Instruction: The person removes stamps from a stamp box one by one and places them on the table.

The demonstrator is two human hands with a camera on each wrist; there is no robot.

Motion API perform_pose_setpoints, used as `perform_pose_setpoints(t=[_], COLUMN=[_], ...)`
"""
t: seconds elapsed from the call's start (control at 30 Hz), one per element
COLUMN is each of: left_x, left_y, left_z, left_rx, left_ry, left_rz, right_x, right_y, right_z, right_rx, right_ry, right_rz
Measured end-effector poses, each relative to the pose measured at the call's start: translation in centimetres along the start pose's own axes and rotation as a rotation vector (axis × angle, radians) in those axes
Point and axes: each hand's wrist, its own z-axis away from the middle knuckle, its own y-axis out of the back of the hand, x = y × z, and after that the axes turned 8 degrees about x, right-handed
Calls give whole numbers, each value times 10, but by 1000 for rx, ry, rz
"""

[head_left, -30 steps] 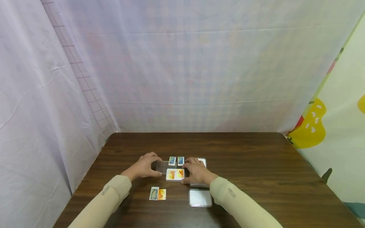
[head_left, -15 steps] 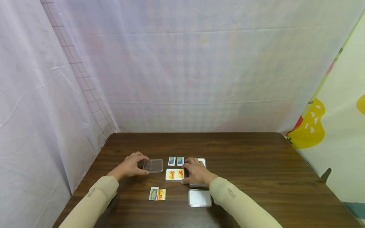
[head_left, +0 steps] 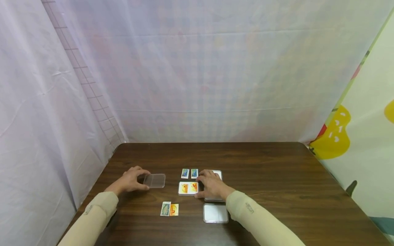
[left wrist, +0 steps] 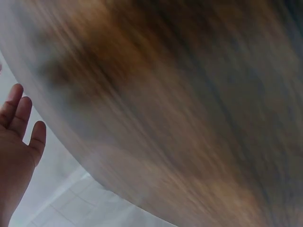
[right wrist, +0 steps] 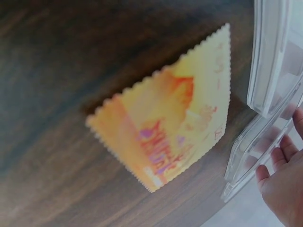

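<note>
In the head view, my left hand [head_left: 130, 179] holds a clear plastic lid [head_left: 156, 181] by its left end, pinched between thumb and fingers. Right of it lies a clear case with two orange stamps on white [head_left: 184, 188]. My right hand [head_left: 212, 185] grips that case's right end between thumb and fingers, its palm over a larger white-faced case [head_left: 219, 173]. The left wrist view shows several fingers of my left hand [left wrist: 21, 137], but no lid. An orange stamp with perforated edges [right wrist: 170, 118] fills the right wrist view's middle; fingers [right wrist: 280, 160] touch clear cases at right.
Two small blue stamps [head_left: 194, 173] lie behind the orange pair. In front, a green stamp [head_left: 165, 208] and an orange stamp [head_left: 174, 209] lie side by side. Another white-faced case [head_left: 215, 213] sits near my right sleeve. Everything stands on a brown wooden table [head_left: 267, 177].
My left hand has carried the clear lid leftward, away from the orange stamps and the blue ones. The right hand stays where it was.
</note>
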Motion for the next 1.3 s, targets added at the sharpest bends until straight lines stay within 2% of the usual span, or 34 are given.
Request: perform_pose_setpoints(t=[0.4, 0.73, 1.07, 1.3], left_x=[-7, -8, 8, 22], left_y=[1, 1, -3, -7], left_z=[10, 7, -3, -11], left_rx=[-24, -22, 8, 48], left_ry=[63, 95, 83, 43], left_rz=[-3, -22, 17, 67], right_x=[0, -1, -1, 0], right_y=[-1, 0, 0, 0], right_z=[1, 2, 2, 2], right_rx=[6, 7, 4, 2], right_ry=[2, 4, 13, 5], right_rz=[-2, -3, 1, 0])
